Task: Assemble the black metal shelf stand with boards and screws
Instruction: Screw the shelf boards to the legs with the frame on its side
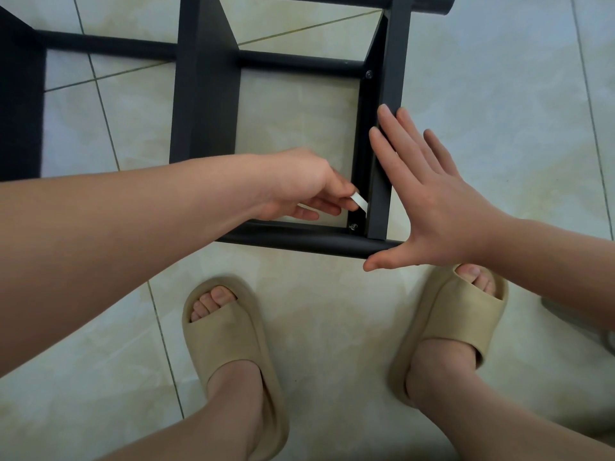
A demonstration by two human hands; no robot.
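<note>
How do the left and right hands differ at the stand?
Left hand curls its fingers, pinching a small pale tool; right hand is flat, fingers straight, holding nothing. Left hand works inside the stand by the lower screw; right hand presses the board from its outer side. Both are at the stand's same near corner.

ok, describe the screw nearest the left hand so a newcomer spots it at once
Start at the black frame and follow its tube nearest the slippers right to the board. The screw sits in that inner corner, just under the white tool the left hand pinches; the other screw is up at the far tube.
</note>
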